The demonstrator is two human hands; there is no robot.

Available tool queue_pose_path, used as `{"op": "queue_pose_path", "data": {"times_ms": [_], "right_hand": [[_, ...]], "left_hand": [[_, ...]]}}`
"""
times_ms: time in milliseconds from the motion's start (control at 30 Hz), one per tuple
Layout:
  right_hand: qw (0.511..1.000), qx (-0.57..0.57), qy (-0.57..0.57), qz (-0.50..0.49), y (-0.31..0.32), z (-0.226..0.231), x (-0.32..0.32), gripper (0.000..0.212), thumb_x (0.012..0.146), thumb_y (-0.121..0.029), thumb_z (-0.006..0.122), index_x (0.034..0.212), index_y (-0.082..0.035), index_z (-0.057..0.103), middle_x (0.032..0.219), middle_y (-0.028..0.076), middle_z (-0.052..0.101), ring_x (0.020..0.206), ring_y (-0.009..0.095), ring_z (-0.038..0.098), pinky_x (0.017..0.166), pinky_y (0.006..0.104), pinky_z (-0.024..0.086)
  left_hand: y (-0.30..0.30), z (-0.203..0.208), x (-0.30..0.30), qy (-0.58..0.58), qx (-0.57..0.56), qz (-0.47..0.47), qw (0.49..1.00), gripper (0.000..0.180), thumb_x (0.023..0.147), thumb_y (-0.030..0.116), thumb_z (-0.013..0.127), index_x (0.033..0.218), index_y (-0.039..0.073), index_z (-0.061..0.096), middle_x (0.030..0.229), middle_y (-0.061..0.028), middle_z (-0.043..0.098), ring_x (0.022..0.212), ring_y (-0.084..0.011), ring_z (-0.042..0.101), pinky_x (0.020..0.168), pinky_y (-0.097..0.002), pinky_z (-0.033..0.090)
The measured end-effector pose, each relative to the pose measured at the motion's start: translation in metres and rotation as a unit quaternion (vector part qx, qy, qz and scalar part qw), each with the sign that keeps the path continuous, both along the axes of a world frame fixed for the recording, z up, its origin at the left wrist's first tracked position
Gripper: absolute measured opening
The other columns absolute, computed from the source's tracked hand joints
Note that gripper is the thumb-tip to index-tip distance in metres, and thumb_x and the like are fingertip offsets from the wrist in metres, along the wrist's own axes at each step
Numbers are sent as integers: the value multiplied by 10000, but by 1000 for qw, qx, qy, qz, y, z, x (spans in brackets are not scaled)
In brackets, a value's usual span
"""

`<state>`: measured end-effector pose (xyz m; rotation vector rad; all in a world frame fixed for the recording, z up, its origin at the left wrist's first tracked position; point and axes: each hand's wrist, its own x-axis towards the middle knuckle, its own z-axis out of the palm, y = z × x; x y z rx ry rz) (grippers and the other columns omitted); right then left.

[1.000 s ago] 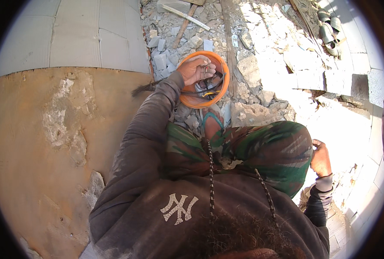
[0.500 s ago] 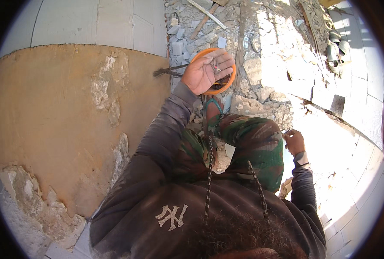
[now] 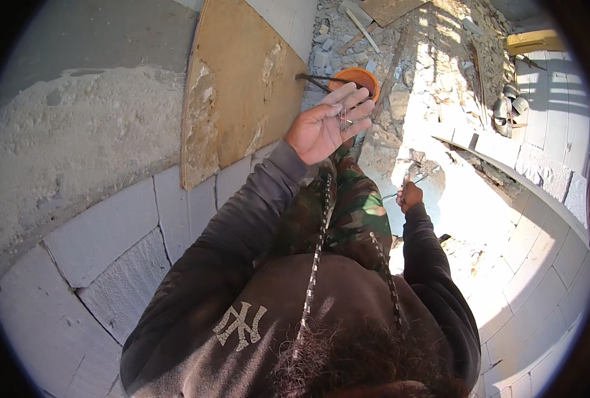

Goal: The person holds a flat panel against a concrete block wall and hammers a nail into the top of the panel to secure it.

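Observation:
My left hand (image 3: 320, 130) is raised palm up with its fingers spread. Several small thin pieces (image 3: 343, 119), some with a red or yellow bit, lie loose across the palm and finger roots; nails or screws, I cannot tell which. Just beyond the fingertips stands an orange bucket (image 3: 372, 78), partly covered by the hand. Dark bars (image 3: 311, 78) stick out over its left side. Lower right, my right hand (image 3: 410, 197) is closed in bright light beside my leg. A thin dark rod (image 3: 430, 174) shows by its fingers; glare hides what exactly they grip.
Broken stone and rubble (image 3: 394, 106) cover the ground ahead. A stained tan board (image 3: 242, 99) leans on the left against the grey block wall (image 3: 119, 255). Dark rounded fittings (image 3: 507, 109) lie at the right, near a yellow beam (image 3: 534, 42). Pale blocks (image 3: 547, 265) line the right side.
The view has shifted, so the board and bucket look farther off. My right hand has moved from beside the knee to lower, inward ground. My left palm stays up, its fingers spread wider.

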<state>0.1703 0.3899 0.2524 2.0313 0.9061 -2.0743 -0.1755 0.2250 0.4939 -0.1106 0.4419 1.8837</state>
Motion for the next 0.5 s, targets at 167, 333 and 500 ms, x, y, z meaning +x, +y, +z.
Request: {"op": "queue_pose_path", "data": {"times_ms": [167, 333, 500], "right_hand": [[953, 184, 241, -11, -80, 240, -74, 223, 982, -181, 519, 1127, -11, 533, 894, 127, 638, 641, 173, 635, 532, 311, 549], [896, 212, 370, 127, -71, 357, -116, 153, 914, -54, 618, 1049, -3, 568, 948, 84, 637, 730, 152, 621, 615, 293, 513], [774, 418, 395, 267, -89, 429, -171, 127, 933, -19, 658, 1049, 14, 619, 869, -18, 597, 792, 65, 566, 724, 242, 477]], "left_hand": [[-32, 94, 22, 24, 18, 8, 1000, 581, 996, 53, 429, 1551, 36, 258, 1582, -125, 367, 1473, -315, 343, 1217, -484, 323], [-48, 150, 49, 19, 29, 26, 999, 575, 999, 69, 422, 1546, 17, 251, 1571, -144, 374, 1464, -307, 359, 1199, -453, 347], [-44, 186, 56, 51, 60, 48, 996, 528, 993, 50, 405, 1512, 17, 309, 1446, -156, 491, 1307, -280, 517, 1092, -397, 436]]}}
